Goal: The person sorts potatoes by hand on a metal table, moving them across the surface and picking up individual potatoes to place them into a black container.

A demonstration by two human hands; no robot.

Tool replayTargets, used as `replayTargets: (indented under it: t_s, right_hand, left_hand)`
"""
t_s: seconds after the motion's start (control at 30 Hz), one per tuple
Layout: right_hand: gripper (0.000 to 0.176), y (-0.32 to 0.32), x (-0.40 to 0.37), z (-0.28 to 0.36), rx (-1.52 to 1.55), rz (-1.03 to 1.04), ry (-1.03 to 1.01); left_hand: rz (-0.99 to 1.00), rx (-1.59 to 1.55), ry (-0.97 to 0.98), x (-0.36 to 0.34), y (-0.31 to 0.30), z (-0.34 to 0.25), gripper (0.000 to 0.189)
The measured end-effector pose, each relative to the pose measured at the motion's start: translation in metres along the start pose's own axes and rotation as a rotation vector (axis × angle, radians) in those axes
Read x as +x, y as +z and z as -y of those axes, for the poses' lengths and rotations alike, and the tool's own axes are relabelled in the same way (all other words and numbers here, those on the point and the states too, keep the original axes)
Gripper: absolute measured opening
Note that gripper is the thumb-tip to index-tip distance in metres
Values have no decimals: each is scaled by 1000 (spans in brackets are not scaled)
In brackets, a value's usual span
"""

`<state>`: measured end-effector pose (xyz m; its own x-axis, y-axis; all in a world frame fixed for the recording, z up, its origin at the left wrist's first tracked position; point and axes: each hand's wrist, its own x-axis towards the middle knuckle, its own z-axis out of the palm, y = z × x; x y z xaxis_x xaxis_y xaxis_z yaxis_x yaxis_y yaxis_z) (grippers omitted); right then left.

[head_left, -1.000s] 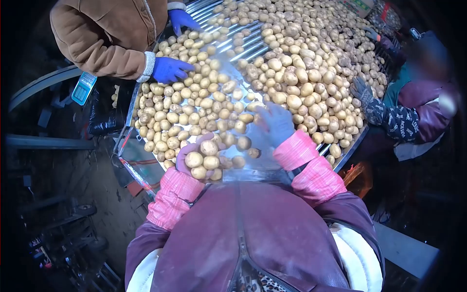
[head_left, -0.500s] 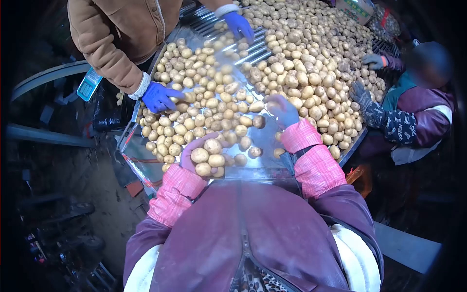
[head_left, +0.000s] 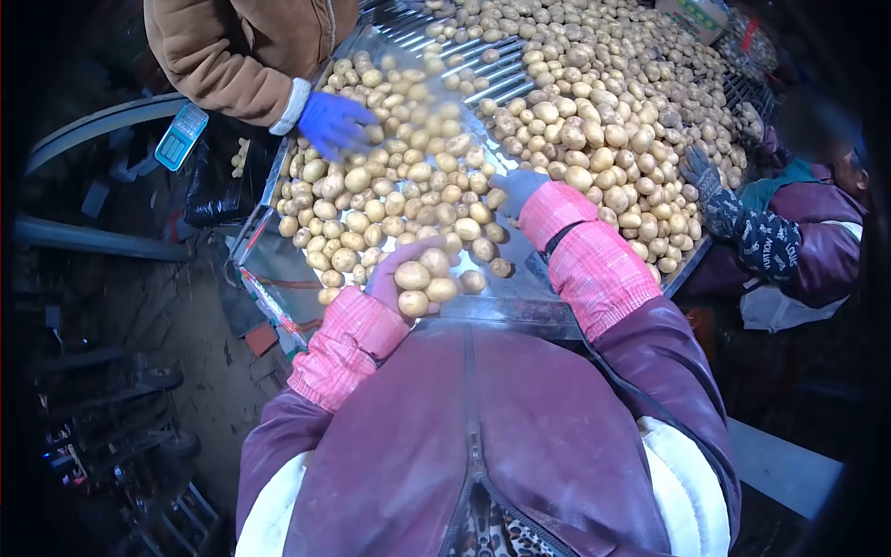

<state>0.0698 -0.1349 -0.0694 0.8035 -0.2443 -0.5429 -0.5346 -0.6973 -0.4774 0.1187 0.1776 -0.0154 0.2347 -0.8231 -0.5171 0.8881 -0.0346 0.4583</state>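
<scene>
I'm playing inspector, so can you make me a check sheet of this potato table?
Surface: shiny metal table, bare near its front edge; silvery metal rollers farther back.
Things: round tan potatoes, heaped and scattered.
Clutter: glossy black plastic bag beside the table.
Hands: mauve-gloved left hand cups several potatoes; blue-gray-gloved right hand is at loose ones, grip unclear.
Cables: nothing seen.
Surroundings: co-worker's blue-gloved hand over potatoes; another co-worker's dark patterned sleeve.
</scene>
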Motion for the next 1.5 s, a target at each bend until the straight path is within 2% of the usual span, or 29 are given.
replayTargets:
  t_s: [0.1, 0.17, 0.2, 0.23, 0.27, 0.3, 0.37, 0.43, 0.47, 0.53, 0.6, 0.67, 0.73, 0.77, 0.83, 0.87, 0.93, 1.0, 1.1, 1.17, 1.23, 1.33, 1.4, 1.47, 1.5]
  right_hand:
    - [39, 0, -45, 21, -27, -180, -273]
    - [33, 3, -99, 60, 89, -265, -351]
    - [34, 7, -114, 82, 197, -280, -330]
    - [44, 23, -115, 86, 210, -284, -331]
    - [48, 32, -116, 91, 169, -277, -327]
    - [51, 42, -118, 97, 128, -270, -324]
    - [47, 47, -126, 107, -66, -218, -306]
    - [46, 43, -130, 74, 39, -347, -411]
    - [45, 34, -132, 54, 83, -411, -470]
    - [49, 6, -138, 28, -51, -419, -55]
    - [48, -15, -146, 26, -338, -245, 180]
    - [46, -26, -150, 45, -447, -151, 189]
    - [44, -21, -143, 42, -534, -201, 205]
    - [42, -5, -128, 28, -566, -299, 214]
    - [41, 0, -124, 29, -630, -341, 193]
    - [41, -1, -124, 28, -666, -289, 166]
    - [38, 1, -124, 25, -371, -344, 132]
    - [34, 21, -113, 7, 300, -531, 103]
    - [32, 42, -104, -15, 1032, -465, -103]
    - [40, 38, -129, 2, 1117, -535, -168]
    - [41, 28, -160, 8, 1195, -550, -101]
    - [40, 14, -222, 16, 1410, -543, 60]
    - [39, 29, -263, 4, 1464, -652, 2]
    - [40, 50, -308, -32, 1462, -489, -20]
    - [40, 65, -322, -38, 1489, -522, 47]
  left_hand:
    - [-10, 122, 8, 0, -1, 2, 45]
    - [-7, 219, 32, -4, 14, 4, 45]
    - [26, 180, -17, 1, 16, 3, 46]
    - [54, 141, -69, 4, 15, 2, 48]
    - [80, 104, -121, 6, 15, 2, 50]
    - [-15, -64, -54, 6, 23, 11, 48]
    - [78, -62, -138, 16, 4, 14, 51]
    - [163, -152, -206, 17, -4, 18, 56]
    - [153, -152, -167, 14, 4, 17, 57]
    - [132, -151, -82, 3, 25, 11, 59]
    - [197, -149, -98, 8, 7, 11, 60]
    - [193, -145, -108, 6, 2, 11, 59]
    - [129, -142, -106, 3, 6, 9, 59]
    - [149, -143, -101, 4, 2, 9, 58]
    - [187, -145, -97, 8, -10, 11, 58]
    - [183, -138, -96, 10, -14, 12, 59]
    - [178, -129, -92, 9, -15, 14, 59]
    - [167, -121, -89, 6, -8, 12, 60]
    - [130, -147, -111, 5, -13, 12, 61]
    - [123, -165, -106, 4, -13, 14, 60]
    - [142, -161, -85, 5, -7, 15, 60]
    - [142, -192, -174, 8, -10, 14, 59]
    - [179, -166, -219, 11, -6, 15, 58]
    - [208, -127, -234, 15, -3, 12, 58]
    - [248, -124, -259, 17, -1, 9, 58]
